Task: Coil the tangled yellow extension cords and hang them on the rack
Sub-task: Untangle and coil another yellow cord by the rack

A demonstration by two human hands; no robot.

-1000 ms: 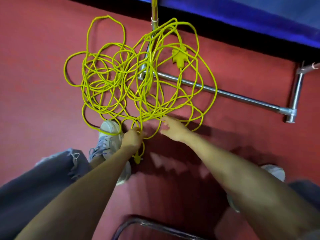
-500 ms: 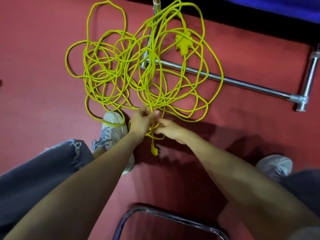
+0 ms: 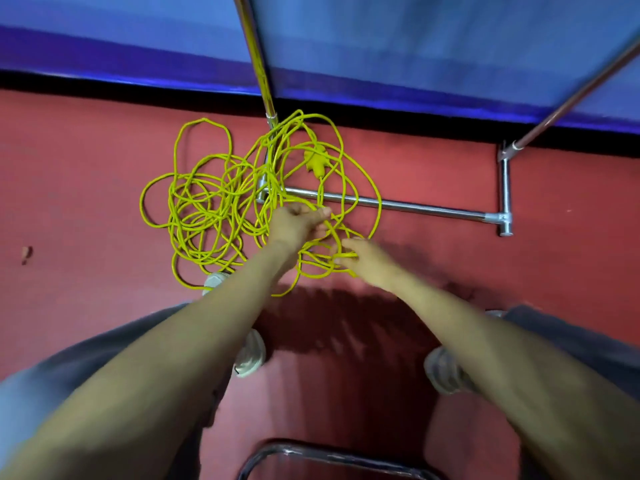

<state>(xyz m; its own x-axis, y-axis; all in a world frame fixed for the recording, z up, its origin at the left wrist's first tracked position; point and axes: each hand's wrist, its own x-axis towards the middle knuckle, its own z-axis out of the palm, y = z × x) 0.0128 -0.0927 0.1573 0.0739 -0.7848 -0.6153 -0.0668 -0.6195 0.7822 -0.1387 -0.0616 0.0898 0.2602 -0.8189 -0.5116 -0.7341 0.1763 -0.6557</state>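
A tangled yellow extension cord [image 3: 207, 209] lies in loose loops on the red floor, draped over the base of a chrome rack [image 3: 422, 207]. Its yellow socket end [image 3: 316, 161] rests near the rack's upright pole [image 3: 259, 74]. My left hand [image 3: 294, 225] grips a strand of the cord above the tangle's right side, fingers curled round it. My right hand [image 3: 363, 259] pinches another few strands just to the right and nearer me. The plug end is hidden behind my hands.
A blue wall [image 3: 415, 46] with a black skirting runs along the back. The rack's right foot [image 3: 505, 195] and a slanted bar [image 3: 571, 98] stand at the right. My two shoes [image 3: 251, 355] are below the cord, and a dark curved metal frame [image 3: 329, 459] sits at the bottom edge.
The view has tilted up and pulled back, showing the wall. Both hands have risen from the floor with cord strands; the left hand has moved up and right over the tangle.
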